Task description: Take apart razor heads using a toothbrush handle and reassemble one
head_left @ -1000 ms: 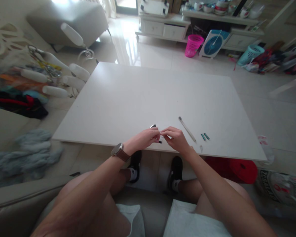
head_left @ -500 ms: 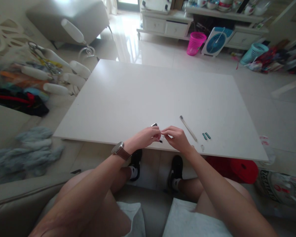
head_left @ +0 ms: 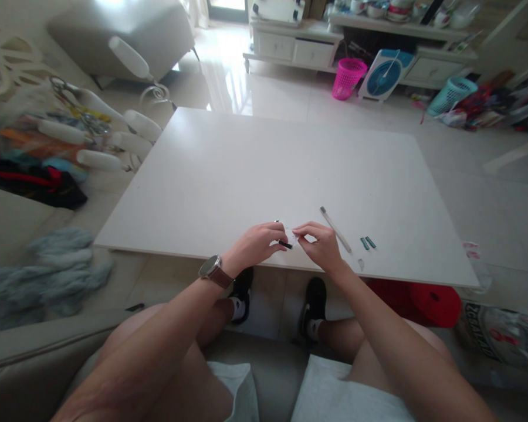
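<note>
A person is sitting at a white desk [head_left: 264, 164], both bare hands working near its closest edge, just beside each other but apart. The left hand [head_left: 259, 240] is closing its fingers around a slim dark stick [head_left: 285, 244], whose pale-tipped end is pointing toward the right hand [head_left: 319, 241]. The right hand is pinching a small clear piece [head_left: 291, 237] between thumb and fingertips; it is sitting in the gap between the hands, its exact shape too small to tell. A pale rod [head_left: 335, 230] with a dark end is lying slantwise just beyond the right hand. Further right, two little green strips [head_left: 364, 243] are resting side by side, and a see-through scrap [head_left: 361, 264] is lying nearer the person.
</note>
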A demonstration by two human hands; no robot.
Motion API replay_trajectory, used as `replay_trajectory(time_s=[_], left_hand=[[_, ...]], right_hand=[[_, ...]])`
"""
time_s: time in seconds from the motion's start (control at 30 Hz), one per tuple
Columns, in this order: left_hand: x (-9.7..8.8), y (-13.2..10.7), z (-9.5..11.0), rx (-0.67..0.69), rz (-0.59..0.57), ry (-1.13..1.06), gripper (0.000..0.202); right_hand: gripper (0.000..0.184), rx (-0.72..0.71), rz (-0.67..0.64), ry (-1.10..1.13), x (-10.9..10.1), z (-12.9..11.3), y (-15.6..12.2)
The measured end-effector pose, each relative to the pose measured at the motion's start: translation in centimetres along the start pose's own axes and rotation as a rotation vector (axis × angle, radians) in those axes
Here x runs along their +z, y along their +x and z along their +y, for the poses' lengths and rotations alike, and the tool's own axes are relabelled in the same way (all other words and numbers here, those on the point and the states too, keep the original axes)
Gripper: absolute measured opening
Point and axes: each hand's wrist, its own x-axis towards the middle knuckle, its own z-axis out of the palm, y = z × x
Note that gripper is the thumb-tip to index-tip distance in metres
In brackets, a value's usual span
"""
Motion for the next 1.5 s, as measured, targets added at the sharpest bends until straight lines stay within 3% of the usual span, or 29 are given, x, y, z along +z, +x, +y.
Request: replay_trajectory(time_s=[0.3,0.57,0.73,0.93,1.2,1.5], left_hand=[[0.0,0.0,0.1,-0.034,-0.038,-0.006,0.009],[-0.2,0.1,0.1,-0.068,0.001,-0.031,0.007],[-0.5,0.3,-0.2,-0.187,0.076,-0.172,0.008],[-0.7,0.2,-2.3,-0.423,0.192,-0.116,0.015],[1.0,0.3,-5.4,-0.595,0.054,0.140,0.010],[2.8,0.3,-5.1,-0.564,0.008,0.224,0.013]], right_hand=[[0.024,-0.037,-0.037,-0.030,0.1,0.1,0.0],[0.024,-0.044,-0.052,-0.051,-0.2,0.4,0.0],[0.022,-0.057,-0.064,-0.125,-0.4,0.8,0.0],[0.018,0.100,-0.072,-0.301,-0.7,2.7,-0.2],[0.016,0.321,-0.040,-0.370,-0.8,5.5,-1.0],[0.032,0.267,-0.081,-0.599,-0.2,7.9,-1.6]])
